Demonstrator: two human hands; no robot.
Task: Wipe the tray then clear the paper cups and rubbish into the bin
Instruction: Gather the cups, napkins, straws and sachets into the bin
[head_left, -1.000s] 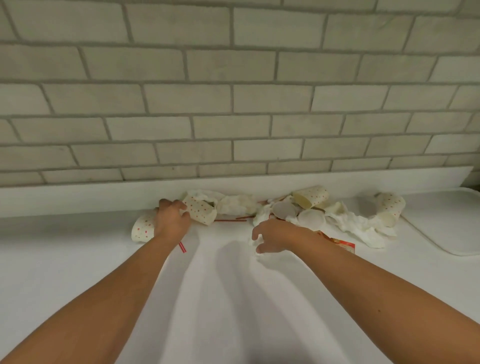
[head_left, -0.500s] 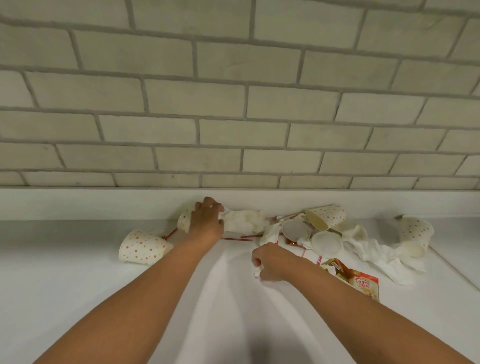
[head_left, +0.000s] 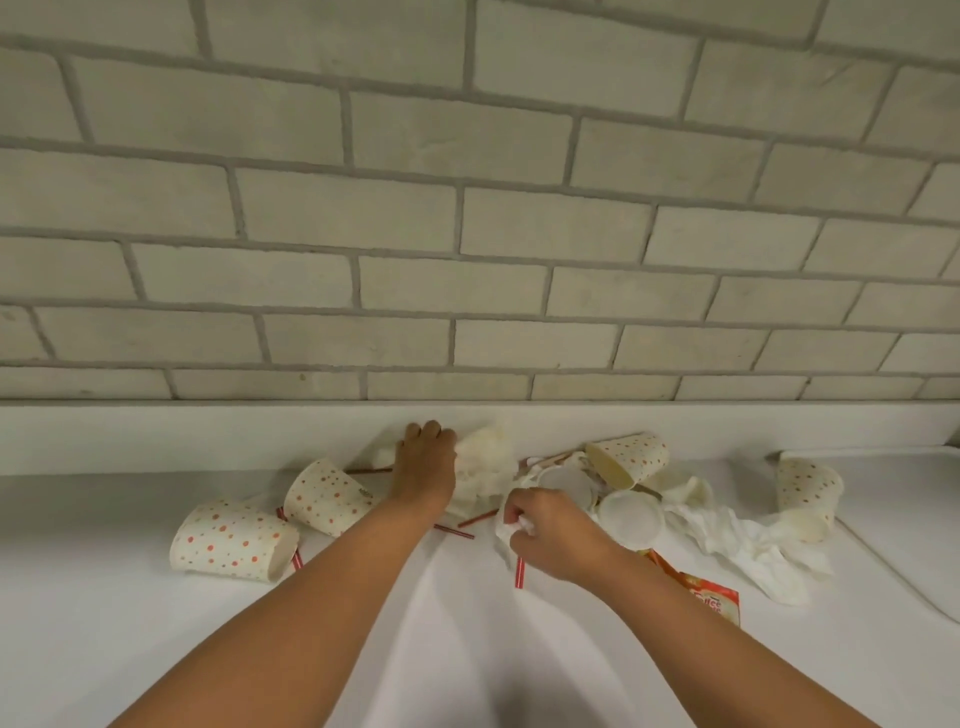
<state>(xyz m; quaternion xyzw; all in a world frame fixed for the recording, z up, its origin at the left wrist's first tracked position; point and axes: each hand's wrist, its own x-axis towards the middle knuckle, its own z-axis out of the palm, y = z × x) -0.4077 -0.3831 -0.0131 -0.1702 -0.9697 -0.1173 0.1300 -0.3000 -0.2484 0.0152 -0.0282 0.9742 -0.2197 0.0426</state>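
Several dotted paper cups lie tipped on the white counter: one at the left (head_left: 234, 540), one beside it (head_left: 327, 496), one at the back (head_left: 631, 457), one at the right (head_left: 808, 493). My left hand (head_left: 423, 467) rests against a crumpled white tissue (head_left: 485, 460) by the backsplash; whether it grips the tissue I cannot tell. My right hand (head_left: 553, 530) is closed on a small white scrap of paper and a red-striped straw (head_left: 519, 571). White lids (head_left: 631, 517), crumpled napkins (head_left: 748, 545) and an orange sachet (head_left: 714, 603) lie to the right.
A brick wall rises behind a low white backsplash (head_left: 208, 431). The white tray's rounded edge (head_left: 893, 566) shows at the far right. More red-striped straws (head_left: 454, 531) lie between the cups and my hands.
My left hand let go of the dotted cup and moved right to the crumpled tissue. My right hand has closed on a paper scrap and straw. The camera shifted, showing a second cup at left.
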